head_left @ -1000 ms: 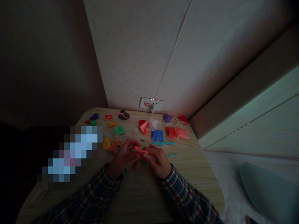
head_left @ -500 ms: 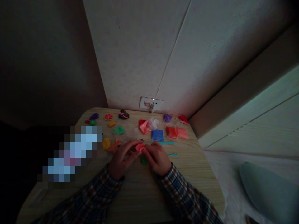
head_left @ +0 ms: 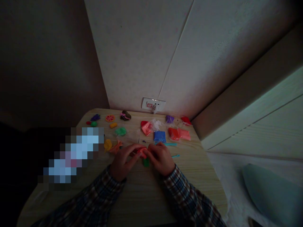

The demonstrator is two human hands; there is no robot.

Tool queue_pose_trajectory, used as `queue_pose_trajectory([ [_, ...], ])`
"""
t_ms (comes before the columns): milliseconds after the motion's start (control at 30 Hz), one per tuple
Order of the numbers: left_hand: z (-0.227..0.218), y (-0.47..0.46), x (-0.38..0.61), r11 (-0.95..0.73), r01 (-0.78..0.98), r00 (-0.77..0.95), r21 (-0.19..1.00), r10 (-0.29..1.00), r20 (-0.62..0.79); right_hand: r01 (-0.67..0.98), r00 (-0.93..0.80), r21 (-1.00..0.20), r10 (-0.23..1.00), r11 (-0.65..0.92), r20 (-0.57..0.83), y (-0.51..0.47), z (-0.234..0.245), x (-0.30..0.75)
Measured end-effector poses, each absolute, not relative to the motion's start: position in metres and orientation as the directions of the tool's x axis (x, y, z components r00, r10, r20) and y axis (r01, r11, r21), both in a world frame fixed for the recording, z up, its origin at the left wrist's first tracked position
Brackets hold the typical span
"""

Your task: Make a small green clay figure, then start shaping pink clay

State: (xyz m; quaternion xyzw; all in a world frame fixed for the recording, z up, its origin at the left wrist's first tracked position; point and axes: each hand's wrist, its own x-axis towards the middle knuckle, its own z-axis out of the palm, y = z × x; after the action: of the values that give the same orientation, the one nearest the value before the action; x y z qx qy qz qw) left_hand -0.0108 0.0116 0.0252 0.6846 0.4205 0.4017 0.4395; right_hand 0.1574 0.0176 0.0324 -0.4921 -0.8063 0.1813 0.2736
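My left hand [head_left: 123, 160] and my right hand [head_left: 161, 158] meet over the middle of a light wooden table [head_left: 194, 176]. Both pinch a small pink piece of clay [head_left: 142, 152] between their fingertips. A green clay bit [head_left: 145, 162] lies on the table just below that piece, between my hands. Plaid sleeves cover both forearms. The room is dim and the fingertips are hard to make out.
Clay packets lie beyond my hands: blue [head_left: 159, 136], red-orange [head_left: 179, 134], pink [head_left: 147, 128], purple [head_left: 169, 119]. Small clay figures sit at the far left: an orange slice [head_left: 109, 118], a green blob [head_left: 121, 131], a yellow piece [head_left: 107, 145]. A teal tool [head_left: 175, 155] lies to the right. A wall socket [head_left: 153, 104] is behind.
Both hands have shifted slightly away from me across the table, still holding the pink clay. The piece has been squeezed smaller and sits lower between the fingers.
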Motion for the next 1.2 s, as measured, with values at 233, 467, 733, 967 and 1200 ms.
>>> queue_pose_trajectory([
  [233,0.0236,0.0128,-0.0108,-0.18,0.175,0.304,0.968,0.945,0.121,0.589,-0.441,-0.635,0.857,0.499,0.265,0.0164,0.0339,0.1548],
  [467,0.0253,0.0182,-0.0079,-0.003,0.03,0.346,1.0,0.938,-0.008,0.511,-0.445,-0.664,0.829,0.546,0.339,0.0139,0.0381,0.1541],
  [733,0.0262,0.0177,-0.0126,0.014,0.012,0.368,1.0,0.93,-0.017,0.528,-0.419,-0.708,0.869,0.47,0.264,0.0139,0.0386,0.1556],
  [967,0.0216,0.0166,-0.0109,0.044,-0.014,0.417,0.999,0.908,-0.034,0.426,-0.481,-0.753,0.83,0.502,0.281,0.013,0.0419,0.1546],
  [1200,0.0202,0.0147,-0.0054,0.11,-0.051,0.433,0.993,0.898,-0.077,0.439,-0.391,-0.746,0.854,0.501,0.343,0.0121,0.039,0.1511],
])
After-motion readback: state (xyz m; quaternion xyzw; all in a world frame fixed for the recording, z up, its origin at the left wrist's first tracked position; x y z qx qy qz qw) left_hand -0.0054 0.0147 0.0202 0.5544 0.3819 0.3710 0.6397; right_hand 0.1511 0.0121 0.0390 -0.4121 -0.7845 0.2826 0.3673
